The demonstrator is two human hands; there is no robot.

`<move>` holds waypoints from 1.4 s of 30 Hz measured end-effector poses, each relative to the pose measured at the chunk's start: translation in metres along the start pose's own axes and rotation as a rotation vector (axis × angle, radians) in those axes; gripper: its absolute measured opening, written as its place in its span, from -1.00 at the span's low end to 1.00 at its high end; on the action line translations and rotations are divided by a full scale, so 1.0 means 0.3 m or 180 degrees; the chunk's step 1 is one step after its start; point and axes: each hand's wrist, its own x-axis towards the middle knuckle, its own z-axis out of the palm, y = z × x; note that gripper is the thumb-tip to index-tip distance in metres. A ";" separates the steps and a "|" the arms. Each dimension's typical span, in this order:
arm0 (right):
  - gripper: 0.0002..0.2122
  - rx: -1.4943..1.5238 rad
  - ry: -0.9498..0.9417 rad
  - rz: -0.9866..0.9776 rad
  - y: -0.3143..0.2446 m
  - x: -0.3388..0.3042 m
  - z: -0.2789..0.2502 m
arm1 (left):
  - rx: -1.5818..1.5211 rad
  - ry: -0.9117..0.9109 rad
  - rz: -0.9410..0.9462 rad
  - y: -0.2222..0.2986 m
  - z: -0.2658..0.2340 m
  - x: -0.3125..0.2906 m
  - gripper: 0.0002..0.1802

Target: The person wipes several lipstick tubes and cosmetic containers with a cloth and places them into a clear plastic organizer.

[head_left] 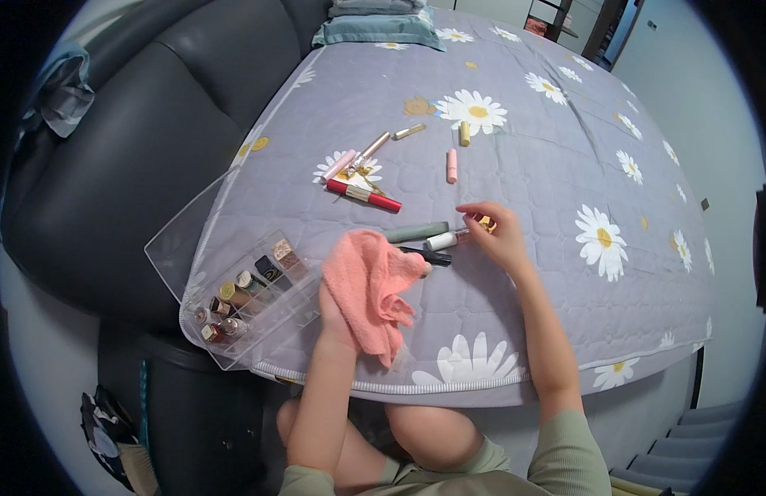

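Note:
My left hand [337,318] is closed on a coral-pink cloth [368,285], which covers most of its fingers. A black tube [432,257] pokes out beside the cloth; whether the hand grips it too, I cannot tell. My right hand [500,238] is over the bed with thumb and index finger apart. Just by those fingers are a white-capped tube [442,240] and a small gold item [484,222], partly hidden by the hand. A grey-green tube [417,231] lies beyond the cloth. Farther off lies a red tube [364,196] with a pale middle band.
At the left, an open clear plastic box [271,326] holds several small cosmetics in compartments. Scattered on the daisy-print bed [556,207] are pink tubes [451,166], gold tubes [374,145] and a yellow tube [465,133]. A dark padded headboard [110,157] borders the bed's left side.

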 end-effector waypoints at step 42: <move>-0.84 0.1914 -0.1550 -0.0044 -0.495 -0.283 0.199 | 0.0483 -0.0720 0.0617 0.098 -0.013 -0.295 -0.62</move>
